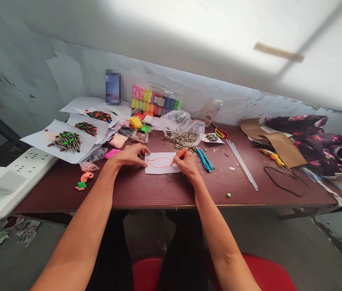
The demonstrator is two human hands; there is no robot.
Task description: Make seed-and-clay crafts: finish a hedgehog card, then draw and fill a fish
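A small white sheet of paper (pixel 158 169) lies on the table with an orange leaf-like or fish-like outline drawn on it. My right hand (pixel 187 163) is closed around an orange marker (pixel 182 152), its tip down at the right part of the outline. At the sheet's left edge rests my left hand (pixel 130 155), thumb and forefinger apart and nothing held between them. Just right of the paper is a blue utility knife (pixel 204 160). Behind it, striped sunflower seeds (pixel 184 139) are heaped by a clear plastic bag (pixel 175 121).
White sheets with seed hedgehogs (pixel 68 141) are stacked at left beside a power strip (pixel 16 182). Coloured clay packs (pixel 155 101) stand at the back. Scissors (pixel 220 132), glue sticks (pixel 242 165), a glue gun (pixel 273 157) with its cord and flowered cloth (pixel 319 141) lie right.
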